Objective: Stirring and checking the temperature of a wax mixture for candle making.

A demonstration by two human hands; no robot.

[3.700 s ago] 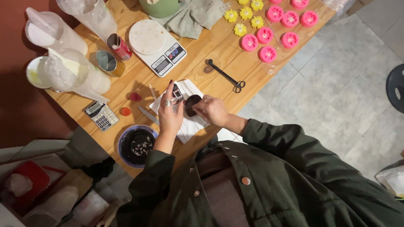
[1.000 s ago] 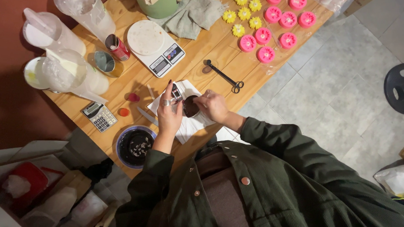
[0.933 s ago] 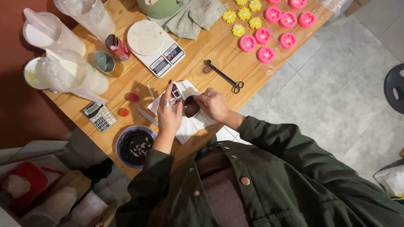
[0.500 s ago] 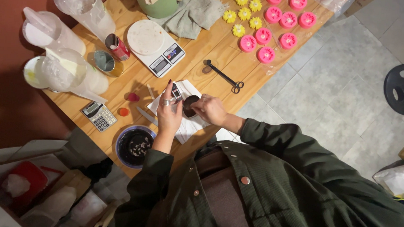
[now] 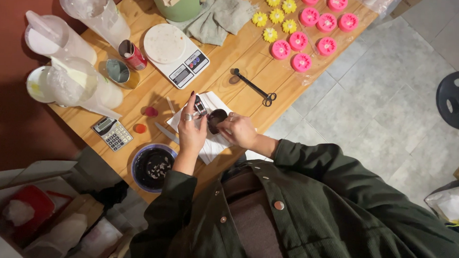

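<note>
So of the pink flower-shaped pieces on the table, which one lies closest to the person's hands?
The pink flower at the near-left end of the group, beside the yellow flowers; the other pink ones lie farther up the table from the right hand.

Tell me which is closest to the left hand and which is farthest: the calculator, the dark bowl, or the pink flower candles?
From the left hand:
1. Dark bowl, just below it at the table edge.
2. Calculator, further to its left.
3. Pink flower candles, at the table's far end.

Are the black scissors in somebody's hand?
No, the black scissors lie alone on the wooden table, apart from both the left hand and the right hand.
</note>
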